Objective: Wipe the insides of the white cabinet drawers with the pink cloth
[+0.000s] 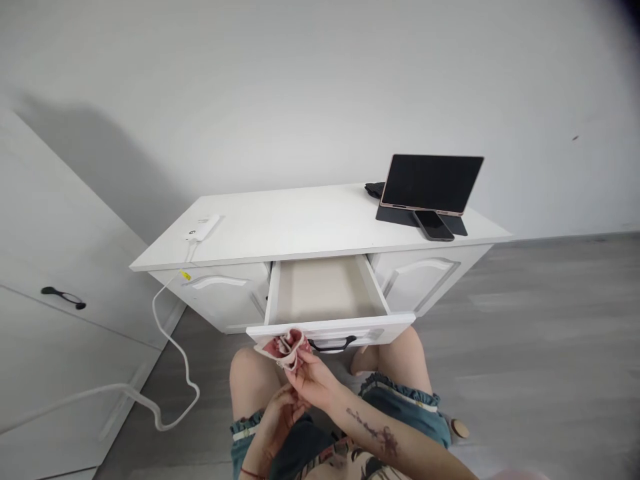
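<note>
My right hand [314, 381] is closed around a bunched red-and-white patterned cloth [289, 349], holding it just in front of the pulled-out drawer [327, 325]. Lower and to the left, my left hand [281, 412] has its fingers bent together close under the right hand. Whatever those fingers may hold is hidden. The drawer stands open over my knees, and its pale inside shows nothing in it. A black handle [333, 345] on the drawer front lies just right of the cloth.
On the white cabinet [285, 223] stand a tablet [433, 183], a phone [433, 225] and a dark folded item [374, 190]. At its left lies a white device [204, 228], with a white cable [175, 347] hanging nearby. A white cupboard [60, 347] stands on the left.
</note>
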